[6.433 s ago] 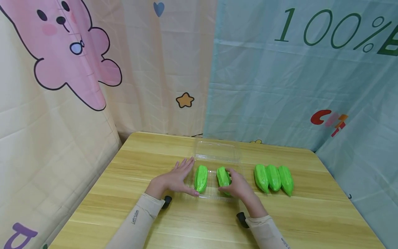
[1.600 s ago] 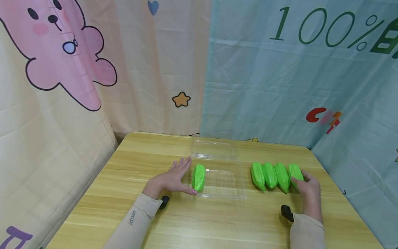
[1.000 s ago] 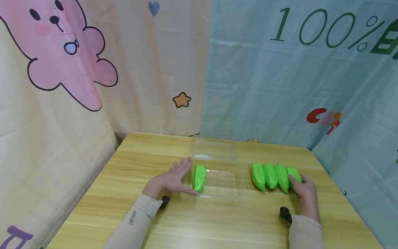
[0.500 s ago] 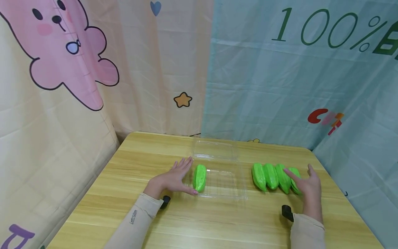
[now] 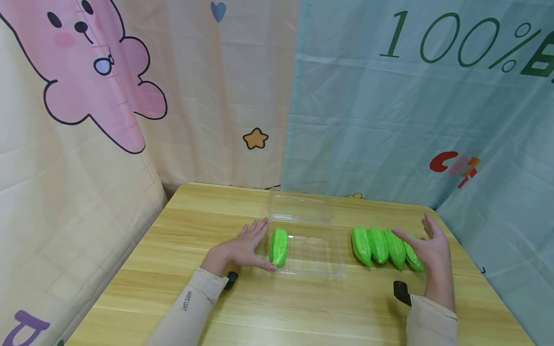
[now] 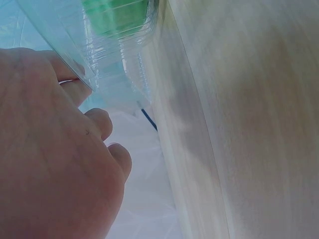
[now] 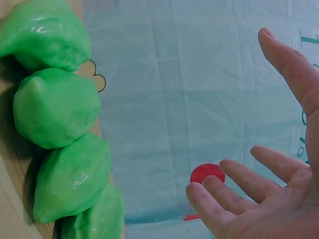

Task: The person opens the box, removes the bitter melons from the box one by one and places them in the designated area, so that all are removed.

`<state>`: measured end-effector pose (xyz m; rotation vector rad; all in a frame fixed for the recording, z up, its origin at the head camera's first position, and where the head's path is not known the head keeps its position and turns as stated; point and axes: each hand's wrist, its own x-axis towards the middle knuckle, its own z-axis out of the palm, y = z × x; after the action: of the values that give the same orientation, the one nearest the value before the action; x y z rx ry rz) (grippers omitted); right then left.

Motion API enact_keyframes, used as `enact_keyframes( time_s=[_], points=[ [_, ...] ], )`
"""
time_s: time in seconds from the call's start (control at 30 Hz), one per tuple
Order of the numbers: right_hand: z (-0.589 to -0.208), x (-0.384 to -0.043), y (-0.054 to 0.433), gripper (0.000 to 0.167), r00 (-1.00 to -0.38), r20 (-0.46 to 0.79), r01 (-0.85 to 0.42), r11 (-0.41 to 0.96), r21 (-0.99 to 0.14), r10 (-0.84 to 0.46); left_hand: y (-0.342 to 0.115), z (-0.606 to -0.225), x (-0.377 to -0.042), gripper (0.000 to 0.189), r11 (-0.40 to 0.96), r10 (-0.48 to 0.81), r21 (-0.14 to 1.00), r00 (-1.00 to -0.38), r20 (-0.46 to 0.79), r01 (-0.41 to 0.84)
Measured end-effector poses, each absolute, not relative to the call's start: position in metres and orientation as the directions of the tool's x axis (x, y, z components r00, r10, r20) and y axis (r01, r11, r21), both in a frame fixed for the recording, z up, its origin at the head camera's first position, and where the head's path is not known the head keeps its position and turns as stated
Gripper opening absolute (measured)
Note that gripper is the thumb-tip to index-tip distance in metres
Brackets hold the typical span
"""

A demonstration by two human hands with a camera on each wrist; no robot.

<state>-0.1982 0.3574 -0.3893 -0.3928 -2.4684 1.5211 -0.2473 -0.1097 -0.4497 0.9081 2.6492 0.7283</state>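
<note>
A clear plastic clamshell box (image 5: 309, 254) lies open on the table, its lid (image 5: 297, 209) folded back. One bright green, ridged, pointed fruit-like piece (image 5: 279, 247) sits at its left side. My left hand (image 5: 240, 251) spreads along the box's left edge; the left wrist view shows its fingers (image 6: 75, 89) at the clear rim. On the right, several matching green pieces (image 5: 378, 245) lie side by side in a row. My right hand (image 5: 436, 252) hovers by the row's right end, fingers spread and holding nothing, partly hiding the last piece (image 5: 413, 259).
The wood-grain table (image 5: 277, 307) reaches back to hanging curtains, a cream one (image 5: 216, 96) on the left and a blue one (image 5: 368, 120) on the right. A black wrist strap piece (image 5: 401, 292) sticks out from the right sleeve.
The right hand took a green piece out of the box's right side and laid it at the row's right end. It has since let go and lifted away. The left hand stayed put.
</note>
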Motion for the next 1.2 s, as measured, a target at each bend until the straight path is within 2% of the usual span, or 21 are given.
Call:
enact_keyframes(
  time_s=[0.6,1.2],
  points=[
    [-0.379,-0.204,0.326,0.109,-0.981,0.118,-0.025,0.497,-0.868,0.157,-0.110,-0.450,-0.248,0.133,0.677,0.632,0.532,-0.773,-0.065,0.509],
    [-0.380,-0.210,0.296,0.107,-0.996,0.087,-0.091,0.453,-0.887,-0.030,-0.109,-0.450,-0.248,0.132,0.669,0.638,0.533,-0.768,-0.056,0.518]
  ],
)
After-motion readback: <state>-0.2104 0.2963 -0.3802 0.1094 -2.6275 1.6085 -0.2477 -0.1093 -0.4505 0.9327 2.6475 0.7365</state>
